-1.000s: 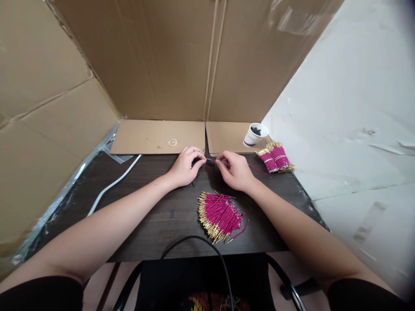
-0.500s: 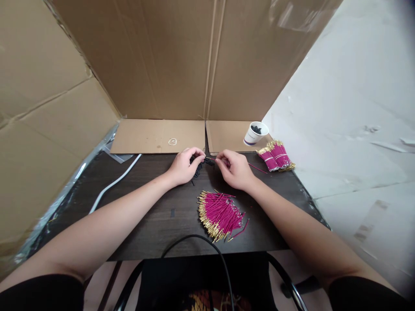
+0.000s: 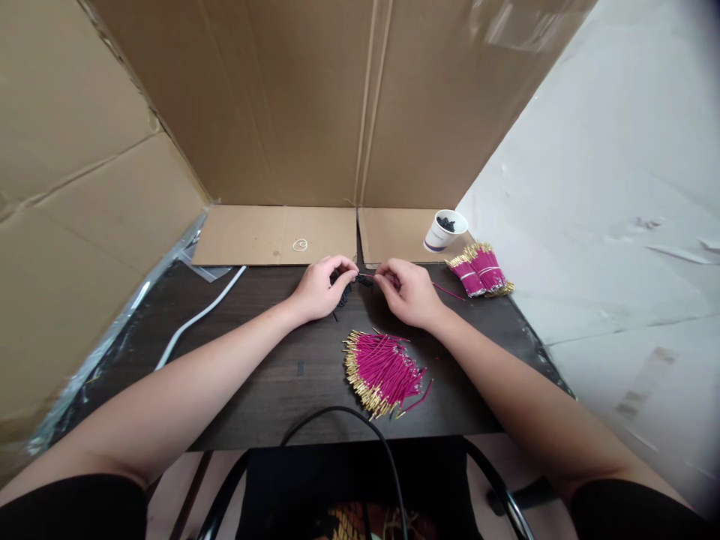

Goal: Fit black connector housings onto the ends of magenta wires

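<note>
A thin magenta wire [image 3: 368, 275] spans the short gap between my two hands. My right hand [image 3: 409, 292] pinches it between thumb and fingers, and its tail [image 3: 450, 291] sticks out to the right. My left hand [image 3: 323, 289] is closed in a pinch, with the wire's front end running into its fingertips; whether a small black piece is also held there is hidden. Under and beside the left fingers lie small black tube pieces [image 3: 344, 295], partly covered. Nearer me, a loose pile of magenta wires with gold-coloured ends [image 3: 388, 371] rests on the dark table [image 3: 253, 375].
A paper cup [image 3: 442, 237] with black pieces stands at the back right on a cardboard sheet [image 3: 388, 225]. Beside it lie tied wire bundles [image 3: 478, 271]. A white rubber band [image 3: 300, 245] is at the back left. A white cable [image 3: 191, 322] and a black cable [image 3: 337, 409] cross the table.
The wire has shifted left a little: its gold tip, visible between my hands before, is now hidden in my left fingertips. Both hands stay nearly in place.
</note>
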{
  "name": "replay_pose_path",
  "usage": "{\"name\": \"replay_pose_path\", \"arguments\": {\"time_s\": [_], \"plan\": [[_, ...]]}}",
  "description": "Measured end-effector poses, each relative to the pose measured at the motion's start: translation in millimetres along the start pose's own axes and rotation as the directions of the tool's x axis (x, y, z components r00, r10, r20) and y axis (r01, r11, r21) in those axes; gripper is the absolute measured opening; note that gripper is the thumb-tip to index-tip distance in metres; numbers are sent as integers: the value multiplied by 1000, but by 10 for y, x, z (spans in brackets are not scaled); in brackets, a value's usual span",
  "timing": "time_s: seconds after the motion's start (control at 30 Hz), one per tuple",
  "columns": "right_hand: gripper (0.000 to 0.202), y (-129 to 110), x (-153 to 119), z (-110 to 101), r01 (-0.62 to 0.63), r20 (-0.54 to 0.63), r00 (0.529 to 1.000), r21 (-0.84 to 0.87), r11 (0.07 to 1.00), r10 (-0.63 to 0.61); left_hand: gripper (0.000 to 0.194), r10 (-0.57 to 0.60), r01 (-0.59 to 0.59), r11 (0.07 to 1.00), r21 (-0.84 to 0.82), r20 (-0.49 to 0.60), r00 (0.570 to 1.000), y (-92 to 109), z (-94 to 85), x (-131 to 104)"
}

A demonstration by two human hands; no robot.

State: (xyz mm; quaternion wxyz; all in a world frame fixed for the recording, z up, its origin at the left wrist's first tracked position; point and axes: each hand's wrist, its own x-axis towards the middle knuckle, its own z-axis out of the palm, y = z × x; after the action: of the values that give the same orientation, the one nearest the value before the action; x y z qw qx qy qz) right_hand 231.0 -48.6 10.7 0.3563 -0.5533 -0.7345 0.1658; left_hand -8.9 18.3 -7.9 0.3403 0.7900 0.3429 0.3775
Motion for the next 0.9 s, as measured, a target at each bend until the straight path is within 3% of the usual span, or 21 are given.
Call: {"name": "replay_pose_path", "arguments": {"time_s": [0.17,0.9], "plan": [[24,1,1,10,21,5,1000,13,1000,-21,17,30,-30,999,26,10,1000,30,-15,-17],[34,7,-1,64,-94,5,995,149,984,95,9,132,-129,991,47,-70,989,52,-5,-38]]}}
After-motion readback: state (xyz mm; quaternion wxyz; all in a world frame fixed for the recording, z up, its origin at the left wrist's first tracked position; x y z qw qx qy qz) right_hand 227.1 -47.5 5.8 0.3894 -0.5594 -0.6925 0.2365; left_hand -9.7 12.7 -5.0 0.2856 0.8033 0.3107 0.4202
